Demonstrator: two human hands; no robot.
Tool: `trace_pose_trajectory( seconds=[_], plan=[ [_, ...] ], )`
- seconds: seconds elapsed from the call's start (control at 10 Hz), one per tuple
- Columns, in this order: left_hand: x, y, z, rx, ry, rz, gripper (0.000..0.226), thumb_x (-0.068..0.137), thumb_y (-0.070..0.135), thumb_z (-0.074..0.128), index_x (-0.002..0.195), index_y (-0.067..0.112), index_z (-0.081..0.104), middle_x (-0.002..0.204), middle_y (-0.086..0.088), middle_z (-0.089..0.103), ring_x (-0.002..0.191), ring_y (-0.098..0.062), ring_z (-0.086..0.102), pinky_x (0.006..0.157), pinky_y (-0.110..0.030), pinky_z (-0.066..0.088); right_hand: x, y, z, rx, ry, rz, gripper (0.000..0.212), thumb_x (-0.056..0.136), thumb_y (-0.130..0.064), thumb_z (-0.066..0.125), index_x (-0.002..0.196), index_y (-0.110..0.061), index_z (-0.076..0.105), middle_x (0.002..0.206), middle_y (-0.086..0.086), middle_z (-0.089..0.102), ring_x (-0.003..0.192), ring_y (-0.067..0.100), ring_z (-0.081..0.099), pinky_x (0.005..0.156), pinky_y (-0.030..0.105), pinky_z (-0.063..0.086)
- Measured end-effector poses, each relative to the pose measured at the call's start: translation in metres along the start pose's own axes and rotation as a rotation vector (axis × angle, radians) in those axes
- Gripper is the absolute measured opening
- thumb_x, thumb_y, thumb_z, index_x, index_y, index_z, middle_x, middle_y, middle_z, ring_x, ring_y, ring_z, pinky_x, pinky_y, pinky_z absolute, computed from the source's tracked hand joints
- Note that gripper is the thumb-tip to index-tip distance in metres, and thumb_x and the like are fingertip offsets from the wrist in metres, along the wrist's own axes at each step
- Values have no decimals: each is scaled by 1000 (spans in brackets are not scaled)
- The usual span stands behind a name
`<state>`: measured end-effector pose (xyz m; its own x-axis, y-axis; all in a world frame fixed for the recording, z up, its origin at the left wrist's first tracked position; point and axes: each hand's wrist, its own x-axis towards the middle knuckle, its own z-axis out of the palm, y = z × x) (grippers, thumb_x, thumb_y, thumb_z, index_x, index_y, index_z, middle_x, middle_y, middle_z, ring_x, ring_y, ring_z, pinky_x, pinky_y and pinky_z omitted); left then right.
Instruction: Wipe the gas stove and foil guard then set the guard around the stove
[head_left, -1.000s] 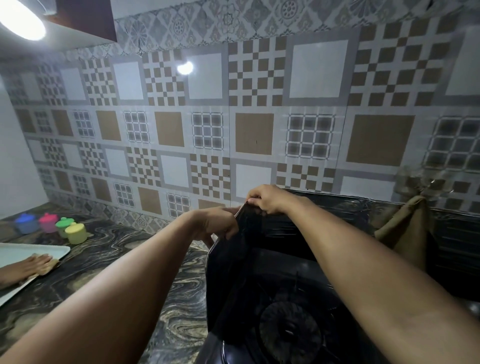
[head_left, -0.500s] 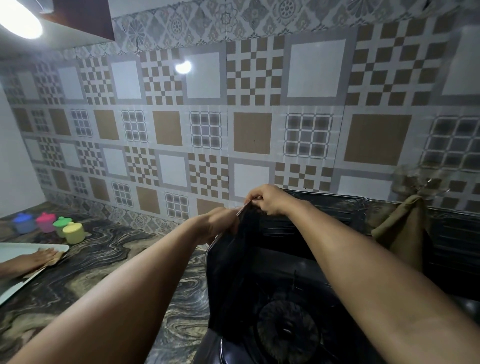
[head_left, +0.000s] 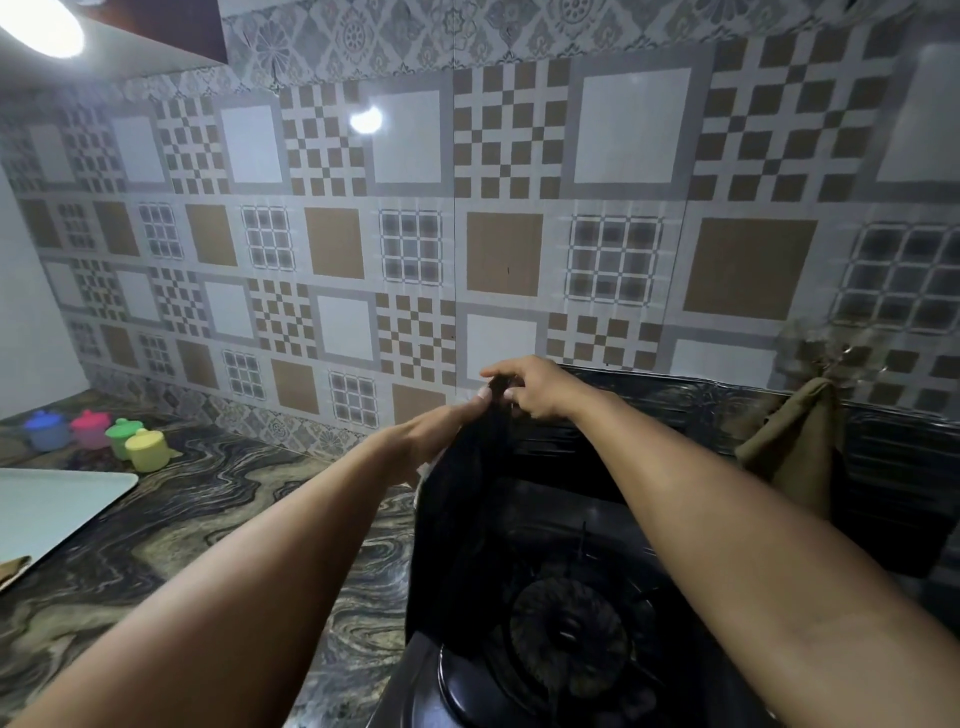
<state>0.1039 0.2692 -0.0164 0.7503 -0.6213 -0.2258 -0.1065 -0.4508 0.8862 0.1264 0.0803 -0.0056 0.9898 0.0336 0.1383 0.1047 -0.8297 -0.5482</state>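
A dark foil guard (head_left: 457, 519) stands around the black gas stove (head_left: 566, 623), its left panel upright beside the burner and its back panel (head_left: 675, 410) along the tiled wall. My right hand (head_left: 530, 387) pinches the guard's top corner where the two panels meet. My left hand (head_left: 441, 431) grips the top edge of the left panel just below that corner. A brown cloth (head_left: 795, 447) hangs over the guard's back panel at the right.
Several small coloured lidded pots (head_left: 98, 436) stand on the marbled counter (head_left: 182, 530) at the far left. A white tray (head_left: 47, 509) lies at the left edge with a brown cloth corner (head_left: 13, 569) beside it. The tiled wall rises right behind the stove.
Another person's hand that rested on the white tray at the left has gone from view. My left hand has slid a little higher on the guard's edge; my right hand stays at the corner.
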Motion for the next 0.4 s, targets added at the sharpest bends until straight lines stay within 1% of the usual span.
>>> trace_pose_trajectory(
  seconds=[0.1, 0.2, 0.3, 0.4],
  plan=[
    [-9, 0, -1, -114, 11, 30, 72, 96, 64, 20, 130, 12, 57, 127, -15, 62, 116, -29, 60, 103, -42, 43, -10, -2, -3, -2, 21, 30, 52, 93, -4, 54, 137, -31, 49, 136, 6, 54, 117, 27, 57, 101, 42, 47],
    [-18, 1, -1, -139, -6, 21, 71, 96, 63, 17, 121, 14, 62, 119, -13, 66, 109, -27, 62, 92, -37, 47, -20, -3, -6, 39, 29, 64, 52, 94, -4, 54, 140, -27, 47, 121, 9, 59, 99, 26, 65, 86, 35, 54],
    [-34, 4, -1, -186, 23, -20, 74, 95, 66, 19, 117, 11, 63, 112, -12, 68, 101, -25, 65, 88, -37, 50, -41, -9, -9, 18, 32, 89, 52, 95, -6, 54, 142, -24, 43, 106, 9, 65, 83, 23, 69, 64, 26, 52],
    [-47, 3, -5, -140, 78, -138, 97, 79, 85, 28, 144, 14, 41, 146, -15, 45, 127, -39, 48, 103, -61, 38, -60, -13, -15, -12, 52, 101, 53, 95, -9, 56, 144, -22, 40, 110, 11, 65, 83, 24, 71, 54, 22, 44]
  ],
)
